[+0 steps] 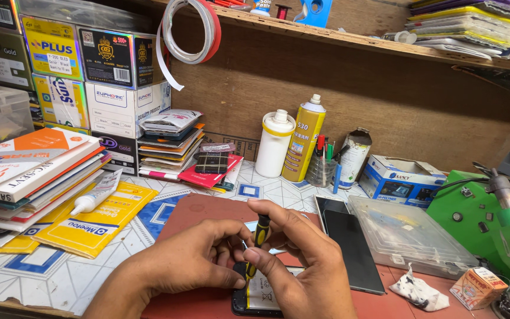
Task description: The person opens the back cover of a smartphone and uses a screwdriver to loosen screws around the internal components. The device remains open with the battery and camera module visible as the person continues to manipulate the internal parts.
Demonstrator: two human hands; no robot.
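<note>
Yellow-and-black screwdriver [259, 237] pinched upright over an opened phone [259, 296].

From left to right: left hand [193, 260] curled, fingertips pressed to the phone's top edge, holding it down on the red mat [208, 210]. Right hand [299, 254] next, thumb and fingers pinched round the screwdriver's thin handle. Long way of the tool nearly straight up and down, tip pointing down into the phone. Probably light, stiff and a bit slippery, best held at the handle. Phone flat, likely easy to break inside. Further right, a dark glass screen [352, 248] and a clear plastic box [408, 233].
</note>
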